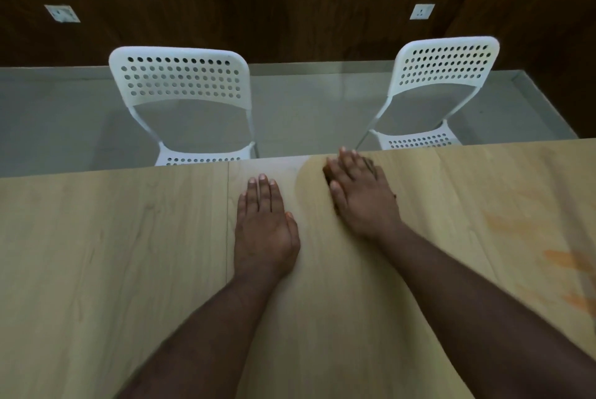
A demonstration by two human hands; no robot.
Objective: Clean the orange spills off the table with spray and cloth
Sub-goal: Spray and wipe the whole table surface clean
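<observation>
— What are the hands doing?
— Left hand (263,224) lies flat, fingers straight, on the table (113,253). Right hand (361,192) presses something dark, barely visible.
— Spills?
— Orange spills (561,260) well right of it.

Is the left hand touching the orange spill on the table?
Apart. The head view shows the left hand lying flat on bare table, while the orange spill sits far off near the right edge, beyond the right hand.

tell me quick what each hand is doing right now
left hand: open, flat on the light wooden table.
right hand: open, pressing something dark, barely visible.
</observation>
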